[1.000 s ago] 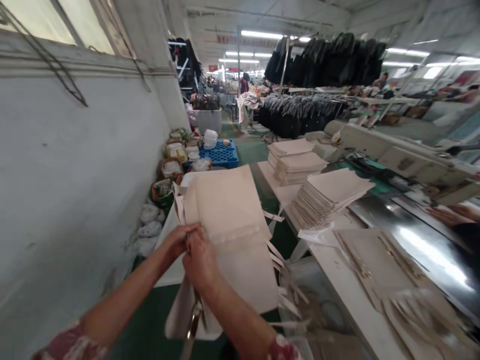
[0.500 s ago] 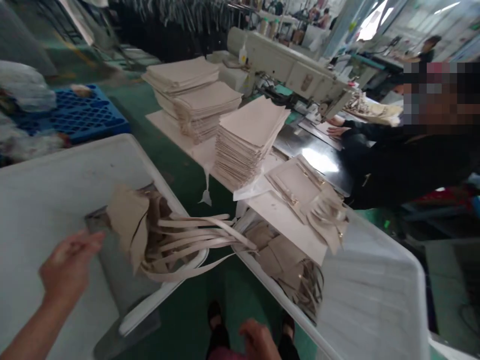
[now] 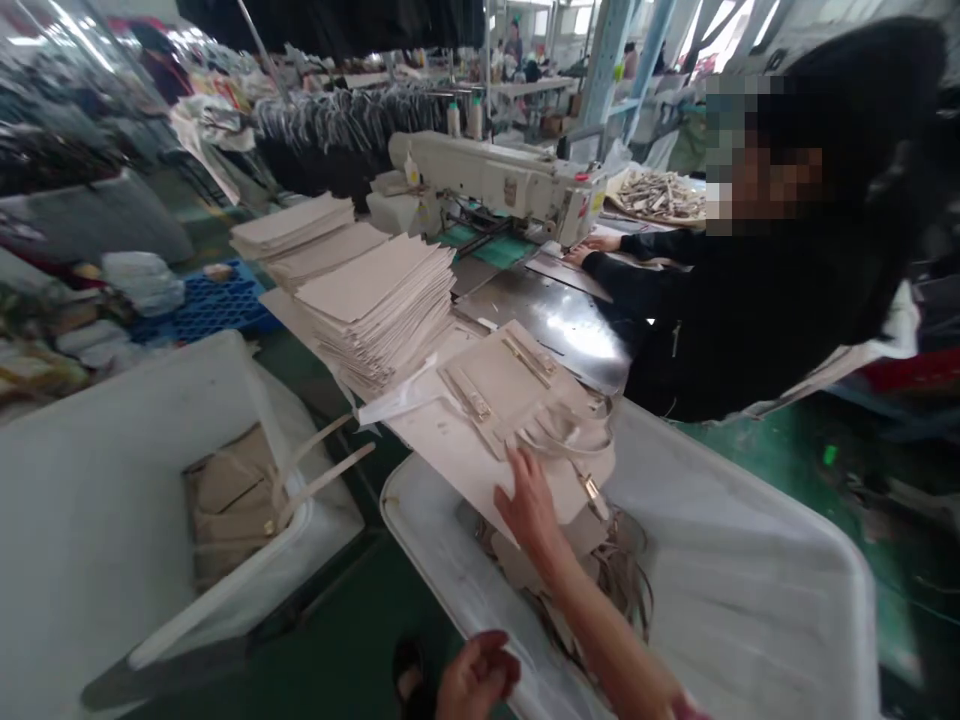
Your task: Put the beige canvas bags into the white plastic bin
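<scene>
My right hand (image 3: pixel 529 510) reaches over the table corner, fingers stretched out. Its fingertips are at the near edge of a beige bag panel (image 3: pixel 510 375) with straps and gold-coloured buckles; whether they touch it is unclear. Low in the view, my left hand (image 3: pixel 478 676) hangs with loosely bent fingers and nothing visible in it. Below my right arm, a white bin (image 3: pixel 750 570) holds beige pieces and straps (image 3: pixel 626 570). In the left white bin (image 3: pixel 97 480) lies a heap of beige bag pieces (image 3: pixel 232 505), two straps sticking out over its rim.
Stacks of beige panels (image 3: pixel 375 300) stand on the table beside a large sewing machine (image 3: pixel 495 180). A co-worker in dark clothing (image 3: pixel 787 290) works at the machine, on the right. A blue pallet (image 3: pixel 217 300) lies on the floor behind the left bin.
My view has swung right. My left hand has come away from the left bin to the bottom middle. My right hand has risen from the bottom to the panel on the table.
</scene>
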A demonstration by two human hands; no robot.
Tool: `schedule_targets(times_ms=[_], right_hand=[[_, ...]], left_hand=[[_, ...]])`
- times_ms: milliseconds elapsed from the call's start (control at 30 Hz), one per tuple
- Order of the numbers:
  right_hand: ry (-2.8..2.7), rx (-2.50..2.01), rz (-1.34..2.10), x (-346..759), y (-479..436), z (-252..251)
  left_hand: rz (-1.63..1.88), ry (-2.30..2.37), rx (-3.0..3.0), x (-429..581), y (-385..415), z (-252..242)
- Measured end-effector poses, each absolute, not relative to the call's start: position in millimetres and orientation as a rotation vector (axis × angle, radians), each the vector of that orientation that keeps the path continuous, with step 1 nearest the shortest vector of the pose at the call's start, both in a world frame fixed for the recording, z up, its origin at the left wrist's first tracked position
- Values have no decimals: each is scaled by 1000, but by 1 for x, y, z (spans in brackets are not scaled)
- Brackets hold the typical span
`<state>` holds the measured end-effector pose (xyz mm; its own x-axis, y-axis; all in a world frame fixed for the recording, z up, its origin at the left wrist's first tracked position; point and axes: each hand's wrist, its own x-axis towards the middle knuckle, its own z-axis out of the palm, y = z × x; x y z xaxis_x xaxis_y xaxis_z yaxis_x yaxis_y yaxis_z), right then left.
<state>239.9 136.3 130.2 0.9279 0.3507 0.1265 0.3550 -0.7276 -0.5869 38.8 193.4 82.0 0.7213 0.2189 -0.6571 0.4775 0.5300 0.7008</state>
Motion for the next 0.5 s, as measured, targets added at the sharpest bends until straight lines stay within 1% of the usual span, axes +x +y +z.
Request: schedule_targets(times_ms=[67,167,300,400,500], right_hand=[[-580,-2728,44,289,152,148],[-616,-2791,93,323,162,148],[-636,-2788,70,329,152,145],[-704,-2767,63,325,130,162],[-706,-2756,26,292,97,182]], left_hand=[[-110,813,1035,62,182,96],[16,846,1046,93,183,117],[50,826,1056,120,198,130],[-25,739,1013,136,211,139],[-98,638,937,148,211,160]])
